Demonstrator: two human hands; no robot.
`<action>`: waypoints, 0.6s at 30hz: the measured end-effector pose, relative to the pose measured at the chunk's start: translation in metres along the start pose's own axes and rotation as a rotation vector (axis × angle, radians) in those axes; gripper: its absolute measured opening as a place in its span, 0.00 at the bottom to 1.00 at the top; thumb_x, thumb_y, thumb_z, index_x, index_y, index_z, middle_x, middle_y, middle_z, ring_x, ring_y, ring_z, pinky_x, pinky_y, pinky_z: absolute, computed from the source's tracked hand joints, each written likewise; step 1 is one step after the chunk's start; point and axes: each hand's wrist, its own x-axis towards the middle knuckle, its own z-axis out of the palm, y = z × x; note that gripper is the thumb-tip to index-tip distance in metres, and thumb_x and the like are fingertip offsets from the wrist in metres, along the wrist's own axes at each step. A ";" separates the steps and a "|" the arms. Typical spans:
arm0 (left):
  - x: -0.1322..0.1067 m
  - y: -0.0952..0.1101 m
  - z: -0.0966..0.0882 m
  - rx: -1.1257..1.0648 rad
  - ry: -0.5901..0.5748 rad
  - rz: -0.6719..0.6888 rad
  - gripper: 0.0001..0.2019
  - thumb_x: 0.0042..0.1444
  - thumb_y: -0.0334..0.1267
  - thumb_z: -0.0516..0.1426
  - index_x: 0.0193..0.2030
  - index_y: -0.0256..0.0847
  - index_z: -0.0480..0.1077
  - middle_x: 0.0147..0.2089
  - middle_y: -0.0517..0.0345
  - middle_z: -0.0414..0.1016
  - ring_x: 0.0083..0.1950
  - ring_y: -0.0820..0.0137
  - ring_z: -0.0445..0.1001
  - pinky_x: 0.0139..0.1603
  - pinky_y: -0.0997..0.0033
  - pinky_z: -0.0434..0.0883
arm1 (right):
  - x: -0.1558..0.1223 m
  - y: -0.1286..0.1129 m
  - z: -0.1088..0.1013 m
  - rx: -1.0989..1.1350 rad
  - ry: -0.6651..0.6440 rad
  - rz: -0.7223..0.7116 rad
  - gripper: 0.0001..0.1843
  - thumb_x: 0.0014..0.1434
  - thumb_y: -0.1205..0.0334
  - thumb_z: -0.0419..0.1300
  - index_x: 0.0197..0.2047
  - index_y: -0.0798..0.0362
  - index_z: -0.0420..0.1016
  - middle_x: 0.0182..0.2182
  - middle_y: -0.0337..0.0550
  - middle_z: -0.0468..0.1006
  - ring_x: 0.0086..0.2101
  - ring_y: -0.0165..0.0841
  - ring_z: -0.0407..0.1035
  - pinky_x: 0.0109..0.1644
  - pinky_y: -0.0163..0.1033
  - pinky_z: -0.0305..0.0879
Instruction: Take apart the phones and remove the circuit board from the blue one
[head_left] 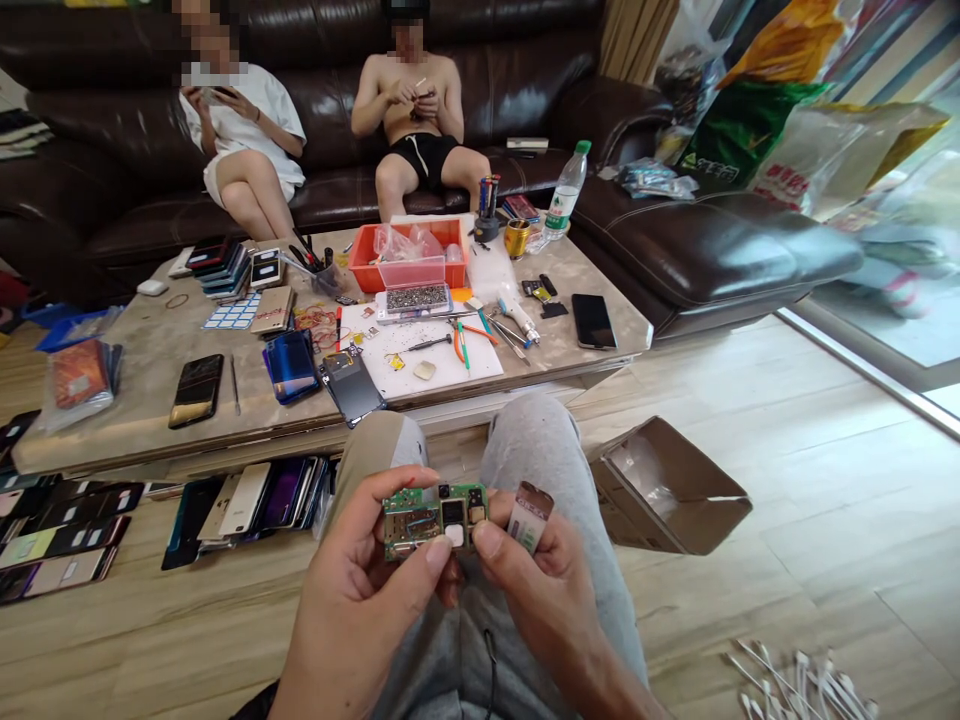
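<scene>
Over my lap I hold a small green circuit board (431, 515) with both hands. My left hand (360, 590) pinches its left and lower edge, thumb pressed on the front. My right hand (544, 590) grips the board's right end with the thumb, and also holds a small brownish flat part (529, 512) between its fingers. My grey-trousered knees (525, 440) are just beyond the hands.
A low table (150, 345) ahead carries phones, an orange tray (360, 268), a screw box (415, 297), pliers and screwdrivers on a white mat (442, 372). More phones lie on the floor at left. An open cardboard box (667, 490) sits at right. Two people sit on the dark sofa.
</scene>
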 end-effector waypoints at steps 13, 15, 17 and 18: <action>-0.003 -0.003 -0.004 -0.009 -0.013 -0.018 0.19 0.52 0.38 0.70 0.49 0.42 0.73 0.30 0.60 0.82 0.25 0.70 0.79 0.28 0.75 0.79 | -0.001 -0.003 0.002 0.039 -0.003 0.025 0.21 0.63 0.45 0.67 0.29 0.48 0.65 0.23 0.38 0.76 0.23 0.33 0.71 0.33 0.42 0.72; -0.003 -0.003 -0.004 -0.009 -0.011 -0.021 0.19 0.52 0.38 0.70 0.49 0.42 0.73 0.29 0.60 0.82 0.25 0.71 0.78 0.28 0.75 0.79 | -0.002 -0.003 0.002 0.039 0.000 0.027 0.21 0.63 0.45 0.67 0.29 0.48 0.66 0.23 0.38 0.76 0.23 0.33 0.71 0.34 0.42 0.72; -0.003 -0.003 -0.004 -0.012 -0.009 -0.019 0.19 0.52 0.38 0.71 0.49 0.42 0.73 0.30 0.61 0.82 0.24 0.71 0.78 0.27 0.75 0.78 | -0.002 -0.002 0.002 0.042 0.004 0.027 0.21 0.63 0.45 0.67 0.29 0.48 0.66 0.23 0.38 0.76 0.24 0.34 0.71 0.34 0.42 0.72; -0.003 -0.003 -0.004 -0.012 -0.010 -0.018 0.19 0.52 0.38 0.71 0.49 0.42 0.73 0.30 0.61 0.82 0.24 0.71 0.78 0.27 0.76 0.79 | -0.002 -0.002 0.002 0.049 0.001 0.024 0.21 0.63 0.46 0.67 0.29 0.48 0.66 0.23 0.38 0.76 0.24 0.34 0.71 0.33 0.42 0.72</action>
